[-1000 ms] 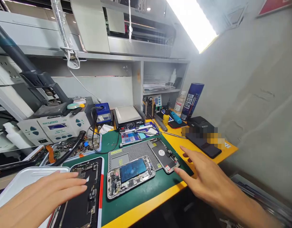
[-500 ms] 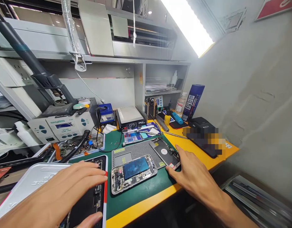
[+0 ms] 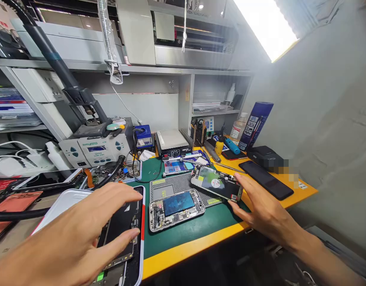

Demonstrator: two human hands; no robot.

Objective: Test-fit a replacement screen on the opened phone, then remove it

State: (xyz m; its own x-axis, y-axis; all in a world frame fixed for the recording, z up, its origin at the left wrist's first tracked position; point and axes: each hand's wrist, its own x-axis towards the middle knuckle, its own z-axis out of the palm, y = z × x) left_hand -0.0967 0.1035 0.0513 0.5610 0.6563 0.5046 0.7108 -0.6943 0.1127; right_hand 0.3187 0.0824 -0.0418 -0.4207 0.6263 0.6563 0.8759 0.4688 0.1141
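My right hand [image 3: 262,200] pinches the right end of a phone screen [image 3: 211,184], thumb below and fingers above. The screen's back faces up, with a round white sticker, and it is raised at a tilt over the perforated grey pad [image 3: 183,183]. Left of it lies an opened phone body [image 3: 197,210] with a blue battery and exposed circuitry, on the green mat [image 3: 171,242]. My left hand [image 3: 81,228] hovers with thumb and fingers apart over a white-rimmed tray [image 3: 143,234]. Dark phone screen parts [image 3: 120,218] lie in that tray, partly covered by the hand.
Screwdrivers [image 3: 178,173] and a small hot plate [image 3: 171,143] stand behind the pad. A soldering station [image 3: 96,150] and a parts tray [image 3: 111,171] are at left. A black phone [image 3: 266,180] and a blue can [image 3: 256,125] sit on the yellow desk at right.
My right hand has lifted the phone screen off the pad and turned it more level across. My left hand's thumb and fingers have shifted over the tray. The camera view has swung left.
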